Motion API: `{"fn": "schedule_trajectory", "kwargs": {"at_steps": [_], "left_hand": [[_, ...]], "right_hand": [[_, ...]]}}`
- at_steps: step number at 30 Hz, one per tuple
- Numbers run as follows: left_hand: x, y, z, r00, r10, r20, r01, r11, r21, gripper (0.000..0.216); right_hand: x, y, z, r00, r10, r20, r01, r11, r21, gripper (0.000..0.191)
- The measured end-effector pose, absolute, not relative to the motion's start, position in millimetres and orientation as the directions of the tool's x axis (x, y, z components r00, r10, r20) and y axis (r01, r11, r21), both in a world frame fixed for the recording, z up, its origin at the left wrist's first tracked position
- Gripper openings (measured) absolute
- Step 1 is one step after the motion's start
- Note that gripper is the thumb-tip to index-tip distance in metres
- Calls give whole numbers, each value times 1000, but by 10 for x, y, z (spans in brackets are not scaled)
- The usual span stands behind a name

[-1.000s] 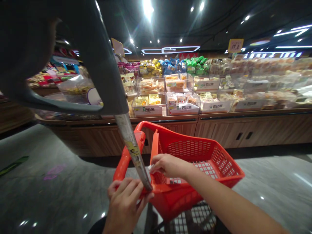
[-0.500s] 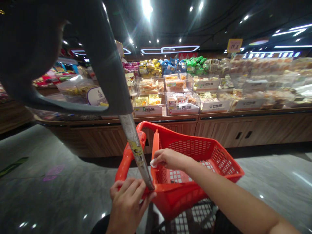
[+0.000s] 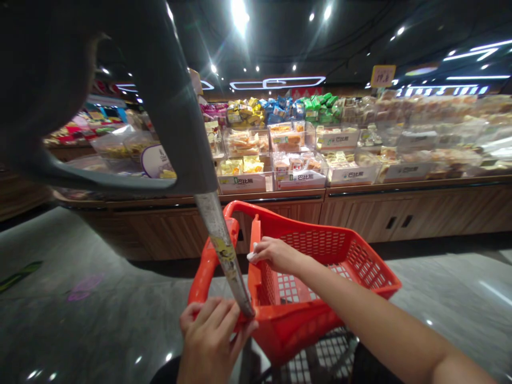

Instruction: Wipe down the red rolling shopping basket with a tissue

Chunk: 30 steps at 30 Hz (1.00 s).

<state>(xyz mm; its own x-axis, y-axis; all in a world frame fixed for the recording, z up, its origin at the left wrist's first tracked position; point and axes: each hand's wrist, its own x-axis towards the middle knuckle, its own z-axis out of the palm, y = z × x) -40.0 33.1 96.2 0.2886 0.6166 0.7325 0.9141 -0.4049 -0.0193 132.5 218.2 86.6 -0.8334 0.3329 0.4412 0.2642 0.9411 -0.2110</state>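
Observation:
In the head view, a red plastic shopping cart with a grid-patterned basket stands before me. My left hand is closed around the near end of its red handle, beside the foot of a metal pole. My right hand pinches a small white wipe and presses it on the red panel at the basket's handle side. Its fingertips partly cover the wipe. Inside the basket, only its red perforated walls and bottom show.
A scuffed metal pole with a big grey handle rises close to the camera at left. Beyond the cart runs a wooden display counter with clear bins of packaged food. Grey shiny floor surrounds the cart.
My right hand has slid the white wipe a little way along the red panel, away from me. My left hand keeps its hold on the handle.

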Motion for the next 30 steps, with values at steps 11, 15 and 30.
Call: {"fn": "schedule_trajectory", "kwargs": {"at_steps": [11, 15, 30], "left_hand": [[-403, 354, 949, 278, 624, 730, 913, -407, 0, 10], [-413, 351, 922, 273, 623, 733, 914, -407, 5, 8], [-386, 303, 939, 258, 616, 744, 914, -406, 19, 6]], "right_hand": [[1161, 2532, 859, -749, 450, 486, 377, 893, -245, 22], [1252, 2338, 820, -794, 380, 476, 294, 923, -247, 22], [1214, 2581, 832, -718, 521, 462, 323, 837, -442, 24]]}}
